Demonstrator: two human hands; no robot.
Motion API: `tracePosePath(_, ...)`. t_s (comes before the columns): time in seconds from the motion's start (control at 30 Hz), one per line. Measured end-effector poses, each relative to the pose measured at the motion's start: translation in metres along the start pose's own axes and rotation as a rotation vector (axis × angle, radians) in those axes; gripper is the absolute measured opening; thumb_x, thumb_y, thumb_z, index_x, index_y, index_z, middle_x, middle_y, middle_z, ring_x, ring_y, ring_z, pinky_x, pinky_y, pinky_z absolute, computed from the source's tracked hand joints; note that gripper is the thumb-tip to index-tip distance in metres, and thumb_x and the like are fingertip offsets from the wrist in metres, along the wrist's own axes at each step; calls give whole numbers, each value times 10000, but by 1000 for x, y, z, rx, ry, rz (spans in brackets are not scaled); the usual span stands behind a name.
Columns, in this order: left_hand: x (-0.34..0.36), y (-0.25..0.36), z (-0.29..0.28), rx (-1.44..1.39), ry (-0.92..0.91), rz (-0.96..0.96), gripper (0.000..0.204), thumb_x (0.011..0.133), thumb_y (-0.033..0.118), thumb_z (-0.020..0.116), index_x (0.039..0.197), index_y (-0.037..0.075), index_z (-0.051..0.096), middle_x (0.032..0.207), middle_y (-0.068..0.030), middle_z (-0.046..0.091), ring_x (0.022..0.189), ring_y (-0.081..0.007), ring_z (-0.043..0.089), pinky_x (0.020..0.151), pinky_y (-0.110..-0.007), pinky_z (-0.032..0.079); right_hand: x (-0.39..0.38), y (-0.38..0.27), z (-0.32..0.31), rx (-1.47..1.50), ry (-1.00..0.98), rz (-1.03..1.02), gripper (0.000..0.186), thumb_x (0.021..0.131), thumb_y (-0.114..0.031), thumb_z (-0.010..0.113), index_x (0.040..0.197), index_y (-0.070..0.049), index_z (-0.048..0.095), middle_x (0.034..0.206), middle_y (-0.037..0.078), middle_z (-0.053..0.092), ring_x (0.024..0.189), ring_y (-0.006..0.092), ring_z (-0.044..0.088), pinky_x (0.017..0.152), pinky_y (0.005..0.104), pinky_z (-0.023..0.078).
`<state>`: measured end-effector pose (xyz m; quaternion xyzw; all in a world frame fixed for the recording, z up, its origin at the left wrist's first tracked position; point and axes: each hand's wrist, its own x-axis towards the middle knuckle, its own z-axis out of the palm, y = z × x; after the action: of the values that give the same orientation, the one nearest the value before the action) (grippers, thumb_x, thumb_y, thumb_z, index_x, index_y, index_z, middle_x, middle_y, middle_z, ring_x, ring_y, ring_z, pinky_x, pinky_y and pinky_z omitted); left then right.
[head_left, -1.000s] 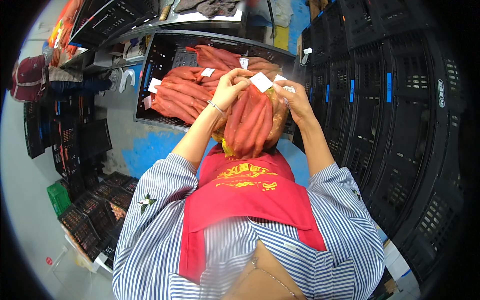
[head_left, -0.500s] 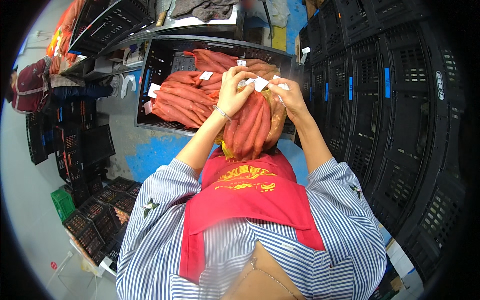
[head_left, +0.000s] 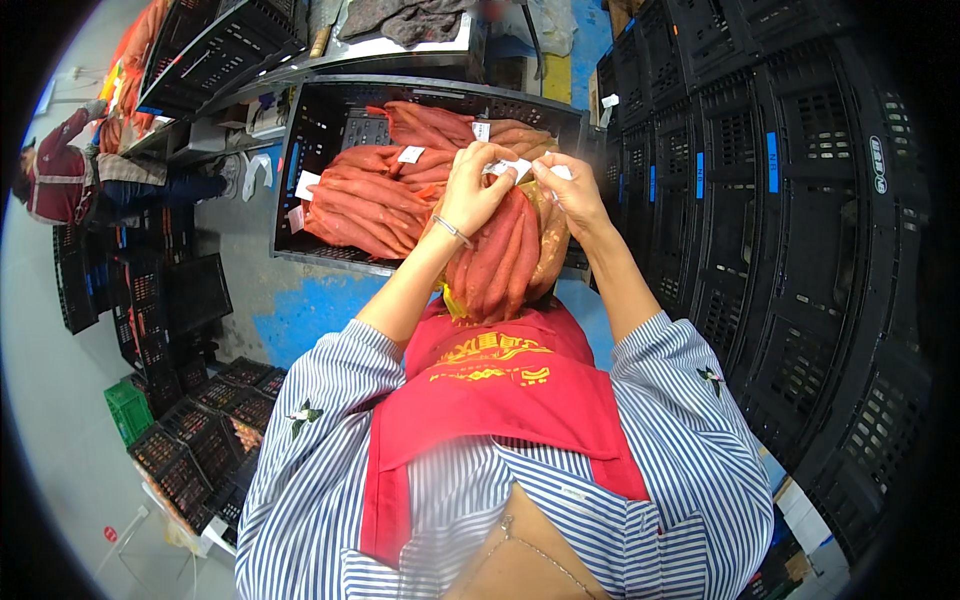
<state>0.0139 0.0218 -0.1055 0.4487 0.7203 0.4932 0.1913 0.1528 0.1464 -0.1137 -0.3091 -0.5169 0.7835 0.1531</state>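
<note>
My left hand (head_left: 474,195), a bracelet on its wrist, pinches a white label (head_left: 510,170) at the top of a net bag of long reddish sweet potatoes (head_left: 497,260). My right hand (head_left: 571,195) has thumb and fingers closed on white paper at the same bag top, just right of my left. A second, yellowish bag (head_left: 548,255) hangs behind, partly hidden. Beyond my hands, similar reddish bags (head_left: 365,205) with white tags fill a black plastic crate (head_left: 292,160).
Tall stacked black crates (head_left: 745,220) line my right. At the upper left a co-worker (head_left: 70,170) bends by orange bags (head_left: 135,70). More black crates (head_left: 140,320) and a green crate (head_left: 128,410) stand at left. A counter (head_left: 400,30) with dark cloths is behind the crate.
My fingers have shifted over the label, which is now less visible and more crumpled or tilted. The co-worker at upper left has raised an arm toward the orange bags.
</note>
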Motion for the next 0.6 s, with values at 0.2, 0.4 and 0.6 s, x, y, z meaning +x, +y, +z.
tracePosePath(0.2, 1, -3, 2, -32, -30, -80, 214, 849, 156, 697, 992, 1, 658, 929, -84, 673, 890, -157, 621, 794, -293, 490, 6, 6, 8, 32, -18, -74, 95, 956, -108, 598, 879, -62, 628, 736, -55, 547, 650, 24, 484, 573, 184, 375)
tracePosePath(0.4, 8, -1, -4, -271, -74, -221, 187, 859, 130, 701, 952, -28, 664, 855, -58, 695, 795, -102, 627, 742, -249, 499, 12, 4, 20, -69, -26, -157, 84, 956, -110, 595, 898, -56, 621, 778, -44, 579, 692, 23, 511, 607, 187, 403)
tracePosePath(0.6, 13, -13, -8, -637, -58, -405, 127, 832, 70, 701, 899, -35, 677, 819, -54, 692, 744, -92, 629, 691, -219, 498, 12, -5, 29, -166, -32, -216, 84, 930, -105, 629, 892, -30, 620, 805, -31, 611, 727, 41, 553, 638, 203, 443)
